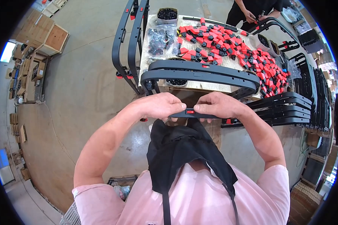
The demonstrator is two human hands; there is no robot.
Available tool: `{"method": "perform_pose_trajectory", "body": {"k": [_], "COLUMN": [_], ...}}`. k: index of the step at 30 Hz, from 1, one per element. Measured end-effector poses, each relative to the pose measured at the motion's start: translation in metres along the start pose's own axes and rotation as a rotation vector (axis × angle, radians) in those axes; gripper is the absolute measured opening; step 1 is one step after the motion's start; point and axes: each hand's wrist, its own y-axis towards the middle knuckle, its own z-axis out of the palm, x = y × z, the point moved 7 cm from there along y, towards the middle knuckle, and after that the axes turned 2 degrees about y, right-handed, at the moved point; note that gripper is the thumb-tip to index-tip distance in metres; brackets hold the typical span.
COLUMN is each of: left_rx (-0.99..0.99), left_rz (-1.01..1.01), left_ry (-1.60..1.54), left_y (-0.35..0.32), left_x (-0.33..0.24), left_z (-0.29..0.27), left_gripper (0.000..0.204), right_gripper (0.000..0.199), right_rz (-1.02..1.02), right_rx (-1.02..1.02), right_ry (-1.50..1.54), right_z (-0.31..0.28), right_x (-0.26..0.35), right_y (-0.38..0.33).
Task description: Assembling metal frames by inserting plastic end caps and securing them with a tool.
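Black bar [191, 112] with red clip [190, 111], pinched between both hands' fingers [176, 106]

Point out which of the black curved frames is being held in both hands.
The black frame with a small red clip at its middle, gripped by the left hand and right hand. The other frames rest on the table or stand stacked alongside, untouched.

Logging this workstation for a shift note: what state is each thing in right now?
Left hand: gripping the black frame bar.
Right hand: gripping the same bar.
Black frame bar: held level, red clip at its middle.
Red-and-black clips: loose pile on the wooden table.
Curved black frames: lying on the table.
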Motion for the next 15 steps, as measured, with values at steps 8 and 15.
{"method": "perform_pose_trajectory", "body": {"k": [8, 15], "left_rx": [-0.137, -0.202], "left_rz": [0.001, 0.004], "left_ry": [0.115, 0.07], "left_y": [-0.014, -0.012], "left_x": [-0.026, -0.016], "left_z": [-0.001, 0.004], "left_gripper": [0.049, 0.044], "right_gripper": [0.055, 0.054], "right_rz": [0.028, 0.055], "right_rx": [-0.071, -0.05], "right_ry": [-0.173, -0.158], "right_z": [0.002, 0.004], "right_x": [0.007, 0.006], "right_y": [0.006, 0.004]}}
